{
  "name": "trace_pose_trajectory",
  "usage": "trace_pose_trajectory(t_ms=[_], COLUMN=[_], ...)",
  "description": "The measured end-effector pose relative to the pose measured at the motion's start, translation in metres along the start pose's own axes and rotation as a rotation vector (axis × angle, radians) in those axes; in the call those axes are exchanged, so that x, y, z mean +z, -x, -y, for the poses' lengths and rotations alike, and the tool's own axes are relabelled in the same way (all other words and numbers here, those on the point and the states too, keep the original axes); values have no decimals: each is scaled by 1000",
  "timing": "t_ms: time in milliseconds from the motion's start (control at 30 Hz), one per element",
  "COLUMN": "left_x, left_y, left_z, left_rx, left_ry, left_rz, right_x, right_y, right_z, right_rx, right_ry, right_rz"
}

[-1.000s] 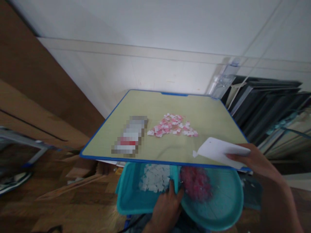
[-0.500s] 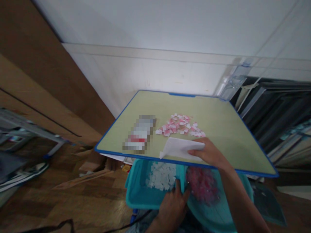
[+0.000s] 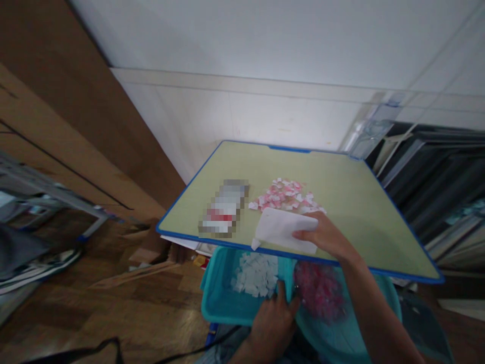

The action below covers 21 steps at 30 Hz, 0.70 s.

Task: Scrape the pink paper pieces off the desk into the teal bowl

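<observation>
My right hand [image 3: 326, 236] is closed on the edge of a white piece of paper [image 3: 280, 228], thumb on top, just above the near edge of a small yellow-green table [image 3: 341, 187]. Behind the paper lies a loose pile of small pink and white paper pieces [image 3: 286, 194]. Below the table, my left hand [image 3: 273, 321] grips the rims where a teal rectangular basin [image 3: 223, 317] and a teal round basin [image 3: 341, 338] meet. Small white pieces [image 3: 255, 275] lie in the rectangular basin. A reddish-pink heap [image 3: 320, 290], slightly blurred, fills part of the round one.
A phone-like object [image 3: 225, 207], pixelated, lies on the table's left side. A clear plastic bottle [image 3: 371, 134] stands at the back right corner against the wall. Dark flat panels [image 3: 447, 156] lean at the right. Cardboard scraps [image 3: 151, 250] and a shoe [image 3: 45, 273] are on the floor at left.
The white paper in my right hand has tipped so that more of its face shows. My left hand stays at the basin rims. The whole view has shifted slightly.
</observation>
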<state>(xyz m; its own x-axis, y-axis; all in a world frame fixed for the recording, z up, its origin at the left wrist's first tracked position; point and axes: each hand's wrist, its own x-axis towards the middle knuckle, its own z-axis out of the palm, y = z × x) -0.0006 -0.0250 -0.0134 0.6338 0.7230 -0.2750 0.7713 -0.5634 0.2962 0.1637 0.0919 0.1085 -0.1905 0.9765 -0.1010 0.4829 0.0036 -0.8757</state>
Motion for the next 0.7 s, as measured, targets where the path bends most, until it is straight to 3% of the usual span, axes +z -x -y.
trace_pose_trajectory(t_ms=[433,567,700], left_x=[1,-1,-1], left_y=[0,1,1], left_z=[0,-1,-1], left_rx=[-12,-16,-12], left_ry=[-28,-25,-15], left_rz=[-17,7,1], right_x=[5,-5,-32], right_y=[10,17,26], right_z=[10,9,-8], right_rx=[-67,-98,-56], right_ry=[70,100,144], right_rz=[81,-57,-327])
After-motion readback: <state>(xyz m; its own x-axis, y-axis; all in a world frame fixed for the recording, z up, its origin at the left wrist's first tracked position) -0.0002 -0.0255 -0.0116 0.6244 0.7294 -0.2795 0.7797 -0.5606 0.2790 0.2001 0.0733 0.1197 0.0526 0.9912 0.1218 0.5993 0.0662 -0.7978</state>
